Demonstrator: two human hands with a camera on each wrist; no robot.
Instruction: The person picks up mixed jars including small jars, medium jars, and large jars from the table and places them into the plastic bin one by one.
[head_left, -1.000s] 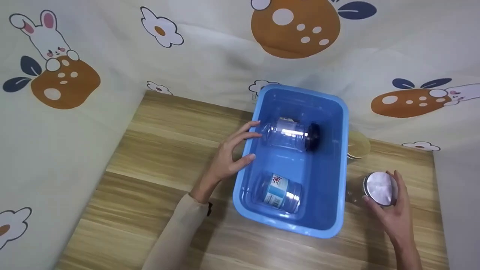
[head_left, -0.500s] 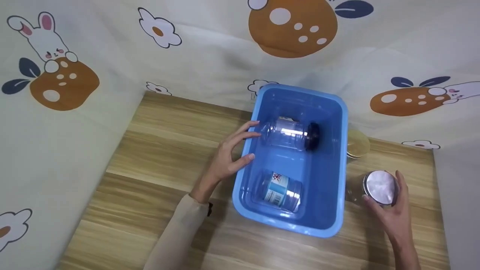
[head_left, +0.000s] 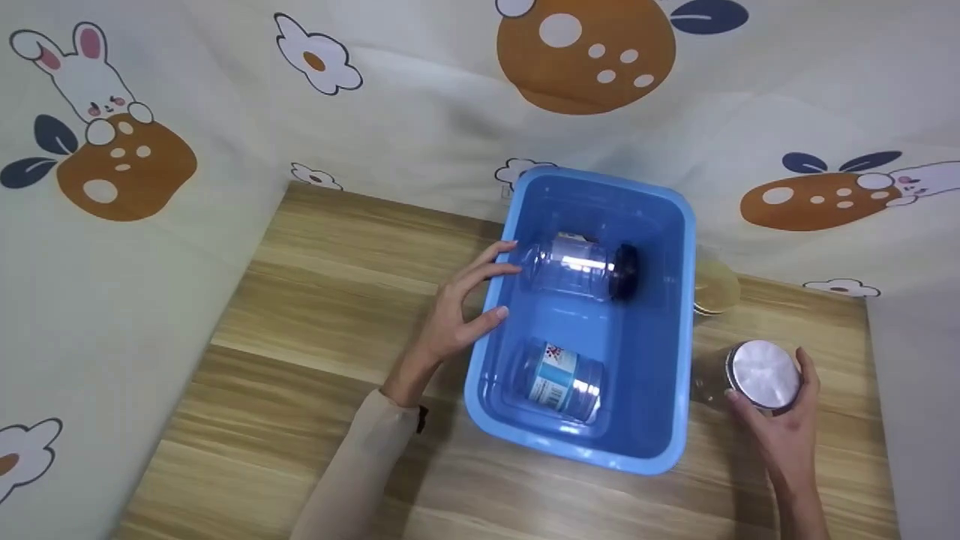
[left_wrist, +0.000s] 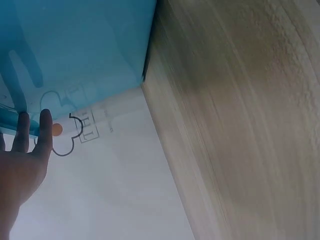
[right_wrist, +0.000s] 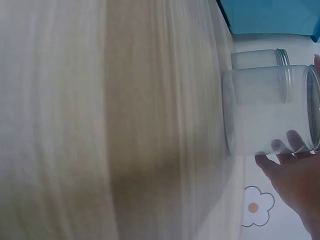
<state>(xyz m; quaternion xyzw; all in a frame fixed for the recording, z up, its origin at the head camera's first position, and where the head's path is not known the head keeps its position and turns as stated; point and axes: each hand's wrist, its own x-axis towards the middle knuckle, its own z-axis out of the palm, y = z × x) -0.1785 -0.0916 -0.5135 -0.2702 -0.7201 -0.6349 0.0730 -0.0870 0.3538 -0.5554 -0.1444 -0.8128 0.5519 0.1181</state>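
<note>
In the head view a blue plastic bin (head_left: pixel 679 360) stands on the table. My left hand (head_left: pixel 457 307) is at its left rim, thumb and fingertips resting there with the fingers fairly straight. On the bin's right, my right hand (head_left: pixel 787 431) holds a clear jar with a silver lid (head_left: pixel 765 375), thumb on one side and fingers on the other. The right wrist view shows this clear jar (right_wrist: pixel 265 110) upright on the table, fingers round its upper part. Inside the bin lie a clear jar with a dark lid (head_left: pixel 577 266) and a clear jar with a blue-white label (head_left: pixel 559 381).
Behind the held jar, a jar with a yellowish lid (head_left: pixel 716 289) stands close against the bin's right side. A wood-grain table (head_left: pixel 315 300) lies under everything. Printed cloth (head_left: pixel 420 112) with rabbits and flowers hangs along the back and sides.
My right hand has shifted slightly on the jar, and its silver lid now shows more fully. My left hand has stayed at the bin's rim.
</note>
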